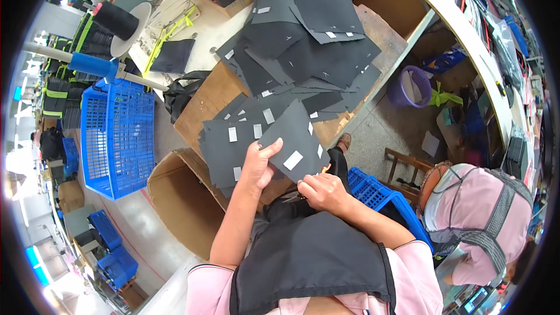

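Note:
My left hand (259, 166) pinches a dark grey fabric panel (294, 131) by its near left edge, thumb on top. White rectangular labels show on this panel. At the panel's near corner my right hand (322, 191) is closed around what looks like a small pair of scissors; an orange bit shows above the fingers and a thin metal blade below, the rest hidden in the hand. Under and left of the held panel lies a stack of similar grey panels (219, 150) with white labels. Farther back, a larger heap of dark panels (326, 58) spreads over the wooden board.
A cardboard box (169, 184) stands open at the table's left. Blue plastic crates stand at the far left (93, 140) and by my right side (373, 189). A purple basket (398, 90) is on the floor at right. Another person (484, 210) bends close on the right. Black thread cones (116, 20) stand back left.

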Demonstrator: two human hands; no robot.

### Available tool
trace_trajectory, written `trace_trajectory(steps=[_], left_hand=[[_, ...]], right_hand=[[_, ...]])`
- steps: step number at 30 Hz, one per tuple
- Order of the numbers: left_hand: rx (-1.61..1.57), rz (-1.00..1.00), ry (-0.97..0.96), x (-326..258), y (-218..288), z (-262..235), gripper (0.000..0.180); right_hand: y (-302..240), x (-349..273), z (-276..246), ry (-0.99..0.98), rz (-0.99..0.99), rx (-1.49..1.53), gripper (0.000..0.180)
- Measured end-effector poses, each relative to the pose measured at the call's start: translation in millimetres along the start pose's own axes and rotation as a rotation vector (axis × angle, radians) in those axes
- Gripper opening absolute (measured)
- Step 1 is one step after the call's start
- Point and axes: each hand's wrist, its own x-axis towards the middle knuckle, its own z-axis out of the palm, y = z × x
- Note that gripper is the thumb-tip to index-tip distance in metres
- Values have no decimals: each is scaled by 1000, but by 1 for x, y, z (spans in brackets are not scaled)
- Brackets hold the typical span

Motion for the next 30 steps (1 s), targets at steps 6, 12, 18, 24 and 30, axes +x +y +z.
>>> trace_trajectory(steps=[6,12,18,24,30], left_hand=[[60,54,-134,-18,-9,13,24],[456,251,-67,-17,-26,22,22],[1248,425,-111,-39,6,54,24],[1104,207,-173,-47,15,57,31],[1050,144,-184,-47,14,60,32]], right_hand=[[-5,11,-4,123,110,37,17],[-15,14,-17,293,467,602,40],[29,38,-69,-44,482,190,26],[-4,14,-85,138,662,325,30],[-6,4,-89,79,497,229,30]])
